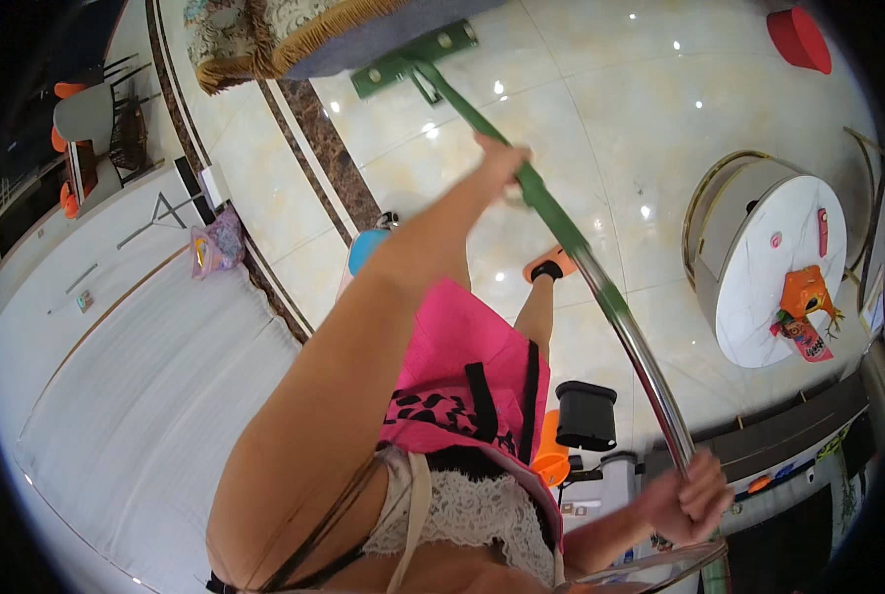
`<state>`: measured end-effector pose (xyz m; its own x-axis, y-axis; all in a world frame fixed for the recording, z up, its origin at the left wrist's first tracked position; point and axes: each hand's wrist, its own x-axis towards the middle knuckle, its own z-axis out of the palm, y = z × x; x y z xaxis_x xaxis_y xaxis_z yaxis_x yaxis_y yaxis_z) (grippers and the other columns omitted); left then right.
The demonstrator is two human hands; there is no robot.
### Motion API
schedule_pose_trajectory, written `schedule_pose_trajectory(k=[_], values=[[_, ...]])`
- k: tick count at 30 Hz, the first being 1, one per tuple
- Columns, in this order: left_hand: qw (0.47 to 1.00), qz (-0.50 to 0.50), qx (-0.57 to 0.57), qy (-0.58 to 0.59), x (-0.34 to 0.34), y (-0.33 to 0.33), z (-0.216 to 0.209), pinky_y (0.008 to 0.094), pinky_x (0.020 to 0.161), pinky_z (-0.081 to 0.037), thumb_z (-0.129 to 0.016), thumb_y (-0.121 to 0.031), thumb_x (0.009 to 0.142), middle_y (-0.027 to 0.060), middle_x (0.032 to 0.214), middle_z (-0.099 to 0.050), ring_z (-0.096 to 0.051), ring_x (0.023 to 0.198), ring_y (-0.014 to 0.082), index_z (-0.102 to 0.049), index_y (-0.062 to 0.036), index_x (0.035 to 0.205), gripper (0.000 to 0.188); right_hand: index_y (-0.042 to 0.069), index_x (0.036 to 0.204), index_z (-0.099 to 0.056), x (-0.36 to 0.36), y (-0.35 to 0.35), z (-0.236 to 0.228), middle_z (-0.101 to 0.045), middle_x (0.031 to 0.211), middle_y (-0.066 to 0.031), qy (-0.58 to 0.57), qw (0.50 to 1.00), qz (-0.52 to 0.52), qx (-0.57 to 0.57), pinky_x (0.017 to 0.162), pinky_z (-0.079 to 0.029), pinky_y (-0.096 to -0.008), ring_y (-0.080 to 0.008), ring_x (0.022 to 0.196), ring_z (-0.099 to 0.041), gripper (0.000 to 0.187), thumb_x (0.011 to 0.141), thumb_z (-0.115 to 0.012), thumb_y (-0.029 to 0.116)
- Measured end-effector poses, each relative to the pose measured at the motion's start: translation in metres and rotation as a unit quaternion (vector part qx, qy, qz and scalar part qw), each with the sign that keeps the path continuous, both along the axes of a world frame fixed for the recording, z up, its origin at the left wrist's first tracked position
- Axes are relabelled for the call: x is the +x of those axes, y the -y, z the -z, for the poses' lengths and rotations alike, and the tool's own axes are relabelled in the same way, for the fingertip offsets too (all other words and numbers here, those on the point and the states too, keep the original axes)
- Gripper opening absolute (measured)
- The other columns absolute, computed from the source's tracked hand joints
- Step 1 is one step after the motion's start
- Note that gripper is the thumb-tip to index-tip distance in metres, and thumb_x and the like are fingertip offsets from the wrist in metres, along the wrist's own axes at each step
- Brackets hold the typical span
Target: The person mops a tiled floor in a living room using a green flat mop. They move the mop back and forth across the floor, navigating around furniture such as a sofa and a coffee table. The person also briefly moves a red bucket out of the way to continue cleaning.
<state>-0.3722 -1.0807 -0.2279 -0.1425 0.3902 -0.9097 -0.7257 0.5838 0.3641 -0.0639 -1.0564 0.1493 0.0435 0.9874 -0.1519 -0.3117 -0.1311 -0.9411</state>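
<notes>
A long flat mop point(643, 368) with a green and silver pole runs slantwise across the view. Its wide green head point(418, 57) lies on the shiny tiled floor, close to the fringed sofa edge. My left hand point(503, 163), on an outstretched arm, is closed round the green part of the pole, nearer the head. Lower down, my right hand point(688, 497) is wrapped round the silver part, by my right side. The pole's end is partly out of sight below that hand.
A patterned, fringed sofa point(314, 40) stands at the top. To the right are a round white table point(774, 257) with bright packets and a red stool point(800, 40). A black bin point(586, 416) and an orange bucket point(551, 450) stand close by me. White curtains hang at left.
</notes>
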Motion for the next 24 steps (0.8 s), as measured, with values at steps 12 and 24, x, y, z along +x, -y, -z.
schedule_pose_trajectory(k=[12,24], values=[[0.999,0.014,-0.028,0.017,-0.026,-0.014,0.008,0.036,0.048,-0.05,-0.052,-0.004,0.069,0.0156,0.074,-0.048,-0.055,0.055,0.0254,-0.009,0.0013,0.107,0.057,0.015,0.054,-0.031,-0.003,-0.018,0.028,-0.027,0.045,0.0004,-0.111,0.994,0.003,0.001,0.058,-0.029,-0.0272,-0.0103,0.046,-0.028,0.03,0.081,-0.041,0.013],[0.998,-0.059,-0.013,0.029,0.109,-0.057,-0.092,0.0337,0.043,-0.049,-0.05,-0.001,0.069,0.0187,0.073,-0.05,-0.053,0.048,0.0254,0.041,0.002,0.111,0.1,0.013,0.06,-0.041,0.078,-0.07,-0.043,-0.03,0.047,0.0028,-0.013,0.991,0.095,0.089,0.041,-0.028,-0.0259,-0.0111,0.04,-0.03,0.024,0.07,-0.05,0.034]])
